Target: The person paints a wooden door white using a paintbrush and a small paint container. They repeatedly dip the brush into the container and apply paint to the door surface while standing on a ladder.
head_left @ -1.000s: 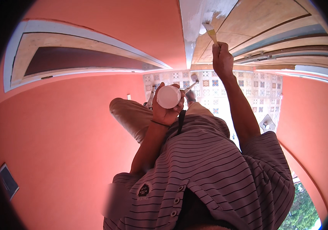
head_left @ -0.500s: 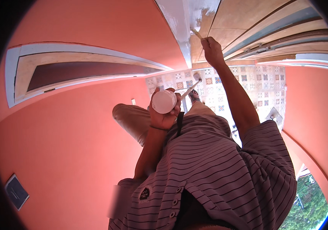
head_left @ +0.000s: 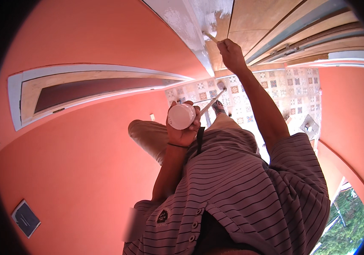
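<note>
My right hand (head_left: 232, 55) is raised and closed around the handle of a paintbrush (head_left: 211, 37). The brush's tip meets the wooden door frame (head_left: 196, 25), which carries patchy white paint beside bare wood. Lower down, in front of my body, my left hand (head_left: 182, 135) grips a small round container (head_left: 181, 116) whose pale round face points up. I cannot tell whether that face is paint or a lid. A long pale pole (head_left: 211, 102) runs away from beside my left hand toward the floor; whether the hand also holds it is hidden.
A wooden panelled door (head_left: 254, 25) stands at the upper right. Orange walls (head_left: 84, 170) enclose the left, with a white-edged framed opening (head_left: 28, 91). Patterned tiles (head_left: 271, 85) cover the floor, where my foot (head_left: 218, 107) shows. Greenery (head_left: 350, 212) appears lower right.
My right hand and the paintbrush have moved slightly left and down along the frame. My left hand keeps its grip on the container. The whole view has shifted a little.
</note>
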The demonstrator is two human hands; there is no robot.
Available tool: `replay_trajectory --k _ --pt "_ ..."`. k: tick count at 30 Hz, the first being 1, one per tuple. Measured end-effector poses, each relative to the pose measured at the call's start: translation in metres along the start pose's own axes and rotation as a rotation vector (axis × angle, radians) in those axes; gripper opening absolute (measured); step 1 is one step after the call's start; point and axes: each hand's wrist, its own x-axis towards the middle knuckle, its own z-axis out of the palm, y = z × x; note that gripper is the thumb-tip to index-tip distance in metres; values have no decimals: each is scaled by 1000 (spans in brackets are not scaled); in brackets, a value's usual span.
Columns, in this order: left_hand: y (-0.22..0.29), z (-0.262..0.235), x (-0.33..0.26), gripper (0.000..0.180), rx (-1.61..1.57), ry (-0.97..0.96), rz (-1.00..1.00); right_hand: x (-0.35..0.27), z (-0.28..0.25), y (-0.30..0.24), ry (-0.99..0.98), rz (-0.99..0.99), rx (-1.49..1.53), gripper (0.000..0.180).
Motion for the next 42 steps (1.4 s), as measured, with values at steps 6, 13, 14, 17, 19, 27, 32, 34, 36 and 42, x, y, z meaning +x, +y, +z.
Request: replay_trajectory --k 6,13,14,17,19,27,32,34,36,42 --pt "-2 -1 0 60 3 22 30 -40 -30 -24 -21 33 316 23" --pt "0 -1 1 61 -9 11 48 -43 -7 34 -83 -29 -448 18" --pt "0 -2 1 61 -12 16 46 -37 -6 38 -103 -90 -519 19" --pt "1 -4 -1 62 28 -63 35 -15 -9 36 -162 -155 -701 20" --pt "0 -6 -2 61 5 -57 30 -4 -17 26 -81 -257 -764 24" --pt "2 -9 1 61 -6 -64 59 -32 -54 -19 199 -375 -702 21" --pt "7 -6 3 62 -41 -36 62 -54 -46 -9 99 -235 -650 26" --pt "8 -6 4 62 -41 -41 48 -44 -36 -2 45 -186 -733 30" --pt "8 -6 4 62 -32 -56 32 -28 -28 4 12 -80 -799 31" --pt "6 -7 3 62 -32 -39 22 2 -35 -14 203 -262 -706 31"
